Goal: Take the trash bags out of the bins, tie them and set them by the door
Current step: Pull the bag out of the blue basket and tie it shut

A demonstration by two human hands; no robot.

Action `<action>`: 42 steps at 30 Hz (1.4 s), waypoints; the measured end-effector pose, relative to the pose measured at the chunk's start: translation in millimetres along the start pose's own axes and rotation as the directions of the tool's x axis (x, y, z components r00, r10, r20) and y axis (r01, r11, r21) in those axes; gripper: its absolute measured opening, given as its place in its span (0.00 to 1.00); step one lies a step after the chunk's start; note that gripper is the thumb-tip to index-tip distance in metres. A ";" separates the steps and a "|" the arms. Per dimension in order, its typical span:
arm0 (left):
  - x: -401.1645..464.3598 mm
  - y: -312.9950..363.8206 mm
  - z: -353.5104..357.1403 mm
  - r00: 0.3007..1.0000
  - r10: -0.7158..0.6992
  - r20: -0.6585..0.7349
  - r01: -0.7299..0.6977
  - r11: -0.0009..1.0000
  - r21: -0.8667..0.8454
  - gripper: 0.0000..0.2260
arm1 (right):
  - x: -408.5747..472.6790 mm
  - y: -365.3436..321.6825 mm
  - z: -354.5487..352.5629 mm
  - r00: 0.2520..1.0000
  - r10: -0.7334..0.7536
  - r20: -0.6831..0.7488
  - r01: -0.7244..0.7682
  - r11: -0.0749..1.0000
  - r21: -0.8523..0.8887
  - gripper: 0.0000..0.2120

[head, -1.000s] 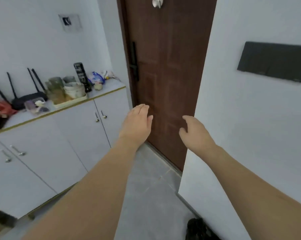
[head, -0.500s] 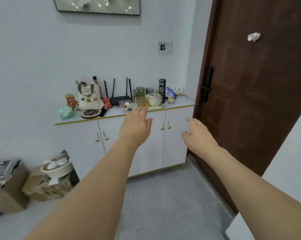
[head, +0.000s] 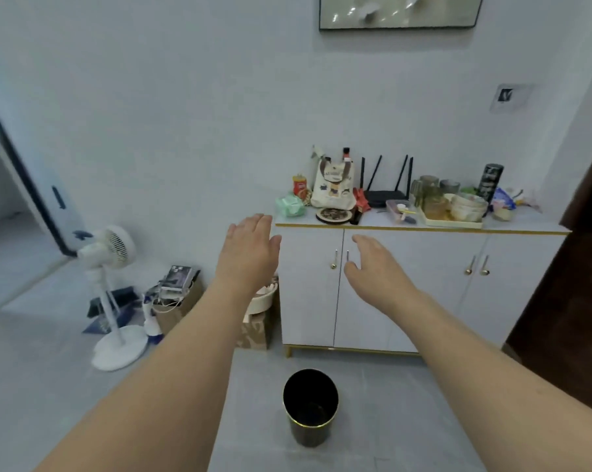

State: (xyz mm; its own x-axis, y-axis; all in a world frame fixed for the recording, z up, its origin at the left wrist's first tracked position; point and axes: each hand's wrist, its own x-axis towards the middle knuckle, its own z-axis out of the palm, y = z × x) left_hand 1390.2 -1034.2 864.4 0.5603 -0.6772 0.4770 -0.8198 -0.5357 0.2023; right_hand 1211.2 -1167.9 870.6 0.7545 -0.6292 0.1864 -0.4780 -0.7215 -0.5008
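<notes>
Low in the middle of the frame, a black bin (head: 310, 407) with a gold rim stands on the grey floor, just in front of the white cabinet (head: 420, 287). Its inside looks dark (whether a black bag lines it or it is bare cannot be told from this angle). Both arms reach forward above it: the left hand (head: 250, 250) at centre frame, flat with fingers spread, and the right hand (head: 376, 267) just right of it, loosely curled. Each grip is wide and holds nothing. At the right edge, a strip of the brown door (head: 591, 267) shows. No tied bag is in view.

By my reading, the step in hand is finding a bin to empty. The next move calls for bending down, bringing both hands to the rim, and checking for a liner edge to gather.
</notes>
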 end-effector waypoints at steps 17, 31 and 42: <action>-49.4 -234.4 -32.8 0.936 -0.348 -0.053 0.352 0.920 0.174 0.23 | 88.1 -184.3 162.2 0.921 -0.300 0.248 0.288 0.954 0.082 0.28; -217.8 -498.3 -73.2 0.718 -0.694 -0.058 0.686 0.691 0.227 0.21 | 66.4 -410.8 396.1 0.719 -0.493 0.490 0.491 0.859 0.142 0.17; -408.4 -700.2 -108.8 0.459 -0.888 -0.020 0.862 0.439 0.254 0.20 | -29.3 -599.6 589.6 0.433 -0.573 0.695 0.614 0.752 0.237 0.27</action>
State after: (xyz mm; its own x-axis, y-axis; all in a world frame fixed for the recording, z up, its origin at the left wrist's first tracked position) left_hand 1722.5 -327.6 621.0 0.9829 0.1754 0.0565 0.1528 -0.9471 0.2824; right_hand 1740.8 -546.5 667.1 0.9137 0.3418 -0.2198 0.2107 -0.8610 -0.4629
